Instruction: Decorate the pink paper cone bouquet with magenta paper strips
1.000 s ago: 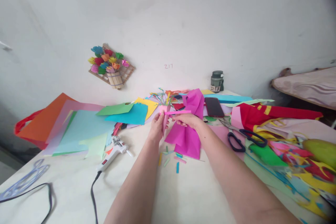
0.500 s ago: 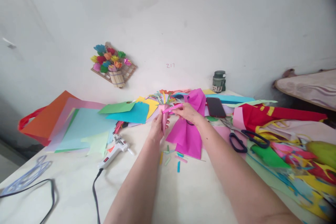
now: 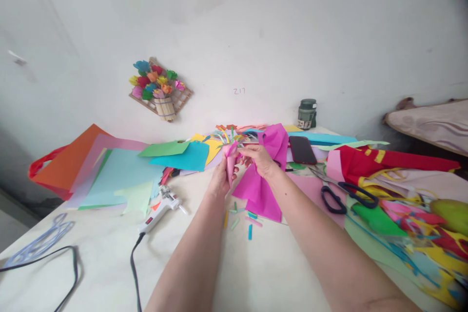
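Note:
My left hand (image 3: 220, 175) is wrapped around a small pink paper cone (image 3: 230, 168), held upright with its point down. Thin coloured paper strips (image 3: 233, 135) show behind the cone's top; whether they stand inside it I cannot tell. A magenta paper strip (image 3: 231, 149) lies bent across the upper part of the cone. On the cone's right side, my right hand (image 3: 257, 158) pinches at the strip, its fingertips partly hiding the end. Beneath that hand spreads a sheet of magenta paper (image 3: 261, 192). Several short paper scraps (image 3: 250, 231) lie on the table in front.
Left of my arms, a glue gun (image 3: 161, 212) lies with its black cord trailing forward. Scissors (image 3: 347, 195), a phone (image 3: 302, 150) and heaped paper scraps are on the right. Coloured sheets (image 3: 120, 175) cover the left back. A jar (image 3: 306, 113) stands against the wall.
The magenta strip, earlier held out straight from the cone to my right hand, is now bent over the cone's top. My right hand has moved slightly down. The view has shifted slightly.

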The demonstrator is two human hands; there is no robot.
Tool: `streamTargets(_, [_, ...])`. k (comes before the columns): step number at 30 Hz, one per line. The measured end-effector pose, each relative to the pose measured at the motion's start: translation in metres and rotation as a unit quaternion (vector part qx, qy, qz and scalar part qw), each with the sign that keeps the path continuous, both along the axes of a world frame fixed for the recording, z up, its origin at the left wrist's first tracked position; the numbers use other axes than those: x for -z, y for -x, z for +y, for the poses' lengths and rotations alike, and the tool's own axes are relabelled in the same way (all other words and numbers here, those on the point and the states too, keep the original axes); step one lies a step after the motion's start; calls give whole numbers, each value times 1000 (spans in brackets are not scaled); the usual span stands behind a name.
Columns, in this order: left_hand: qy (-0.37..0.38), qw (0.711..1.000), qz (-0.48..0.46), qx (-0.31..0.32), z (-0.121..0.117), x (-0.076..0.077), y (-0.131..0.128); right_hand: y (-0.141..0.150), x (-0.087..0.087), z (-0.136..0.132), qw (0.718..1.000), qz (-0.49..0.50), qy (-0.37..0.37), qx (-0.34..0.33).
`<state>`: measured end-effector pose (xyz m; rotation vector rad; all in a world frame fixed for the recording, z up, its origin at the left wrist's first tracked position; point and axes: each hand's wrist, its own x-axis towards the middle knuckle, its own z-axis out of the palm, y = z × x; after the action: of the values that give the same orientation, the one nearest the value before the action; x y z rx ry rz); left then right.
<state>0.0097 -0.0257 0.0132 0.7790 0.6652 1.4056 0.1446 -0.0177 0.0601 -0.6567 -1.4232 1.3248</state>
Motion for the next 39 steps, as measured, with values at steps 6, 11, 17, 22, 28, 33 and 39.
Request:
streamTargets(6, [12, 999, -27, 14, 0, -2, -1, -2, -1, 0, 990, 111, 24, -89])
streamTargets(11, [21, 999, -46, 9, 1, -1, -1, -3, 2, 2, 991, 66, -4, -117])
streamTargets(17, [-4, 1000, -14, -14, 1, 4, -3, 14, 7, 2, 982, -142, -126, 26])
streamTargets(22, [-17, 998, -15, -51, 5, 11, -8, 26, 8, -6, 895, -278, -245, 250])
streamTargets(28, [-64, 994, -30, -85, 3, 14, -15, 35, 16, -12, 847, -305, -270, 341])
streamTargets(33, [-76, 993, -36, -85, 0, 13, -20, 38, 27, -2, 891, -224, -244, 311])
streamTargets(39, [-76, 992, -44, -90, 1, 16, -22, 35, 28, -4, 889, -225, -258, 306])
